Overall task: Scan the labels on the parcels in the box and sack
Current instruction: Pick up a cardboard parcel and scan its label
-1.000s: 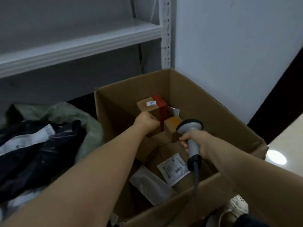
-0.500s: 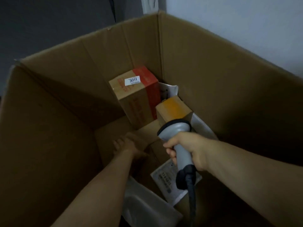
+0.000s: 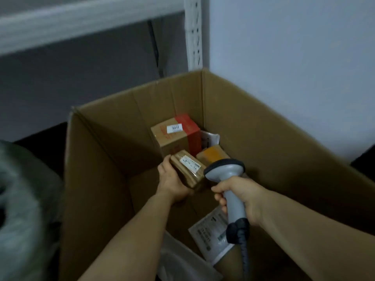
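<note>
- The left hand (image 3: 172, 180) is inside the box (image 3: 97, 179), its fingers wrapped around a small parcel (image 3: 187, 170) from the near-left side, holding it above the box floor.
- The small parcel is brown cardboard under clear tape, tilted, with a white label (image 3: 190, 161) facing up; the print on it is too blurred to read.
- The right hand (image 3: 241, 198) is clenched on the grey handle of a scanner (image 3: 227, 179), whose dark-rimmed head sits just to the right of the small parcel, close to its label.
- A dark coiled cable (image 3: 242, 246) runs from the base of the scanner handle toward the bottom edge of the view.
- In the far corner of the box a red-and-brown carton (image 3: 176, 136) stands upright, with a small white sticker on top that seems to read 3011.
- Just to the right of it lies an orange-topped parcel (image 3: 212, 154), partly hidden by the scanner head, and behind that a white packet (image 3: 211, 137) leans against the box wall.
- On the box floor near the right wrist lies a flat mailer (image 3: 211, 234) with a printed label.
- A pale plastic bag (image 3: 182, 258) lies at the near edge, under the left forearm.
- At the left edge, outside the box, a blurred grey-green sack (image 3: 22, 209) bulges up.
- A white shelf (image 3: 89, 19) and its perforated post (image 3: 193, 33) stand behind the box, beside a pale wall.
</note>
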`<action>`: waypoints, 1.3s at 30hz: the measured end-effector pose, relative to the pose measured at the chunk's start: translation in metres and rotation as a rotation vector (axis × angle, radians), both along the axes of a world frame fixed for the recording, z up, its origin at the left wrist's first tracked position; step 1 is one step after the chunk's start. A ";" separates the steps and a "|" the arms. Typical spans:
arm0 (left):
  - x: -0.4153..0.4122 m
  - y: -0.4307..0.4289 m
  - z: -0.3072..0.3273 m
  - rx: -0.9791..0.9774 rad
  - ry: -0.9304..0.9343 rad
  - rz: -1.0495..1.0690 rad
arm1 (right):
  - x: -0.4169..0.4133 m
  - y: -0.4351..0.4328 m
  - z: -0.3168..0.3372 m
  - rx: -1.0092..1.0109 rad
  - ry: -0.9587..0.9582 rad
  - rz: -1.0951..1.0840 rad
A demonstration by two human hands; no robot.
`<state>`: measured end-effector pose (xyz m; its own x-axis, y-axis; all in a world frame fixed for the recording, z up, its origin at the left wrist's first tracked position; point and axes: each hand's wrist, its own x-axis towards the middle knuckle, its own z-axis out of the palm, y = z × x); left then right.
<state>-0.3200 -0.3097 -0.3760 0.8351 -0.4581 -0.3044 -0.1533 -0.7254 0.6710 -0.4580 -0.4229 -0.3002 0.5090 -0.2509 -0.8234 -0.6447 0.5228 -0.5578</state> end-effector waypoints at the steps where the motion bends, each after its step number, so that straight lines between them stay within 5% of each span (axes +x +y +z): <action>1: -0.007 -0.001 0.025 -0.034 -0.011 -0.012 | -0.008 0.000 0.015 -0.028 -0.015 -0.020; 10: -0.077 0.043 0.244 -0.272 -0.170 -0.066 | -0.070 0.040 0.173 -0.227 -0.347 -0.178; 14: -0.101 0.090 0.295 -0.407 -0.045 0.036 | -0.087 0.075 0.219 -0.305 -0.486 -0.235; 21: -0.137 0.172 0.338 -0.821 0.490 0.188 | -0.117 0.132 0.249 -0.175 -0.629 -0.176; 26: -0.155 0.196 0.341 -1.032 0.504 0.222 | -0.123 0.165 0.262 -0.185 -0.725 -0.079; 32: -0.155 0.196 0.346 -1.031 0.428 0.471 | -0.126 0.190 0.268 -0.474 -0.793 -0.010; 36: -0.178 0.203 0.366 -0.875 0.598 0.246 | -0.124 0.197 0.273 -0.445 -0.820 -0.028; 39: -0.183 0.206 0.361 -0.859 0.561 0.175 | -0.121 0.199 0.280 -0.343 -0.874 -0.010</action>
<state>-0.5033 -0.1039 -0.0150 0.7498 -0.5906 -0.2983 0.4019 0.0484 0.9144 -0.5791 -0.2237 -0.0204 0.9085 -0.4167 -0.0304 0.0793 0.2434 -0.9667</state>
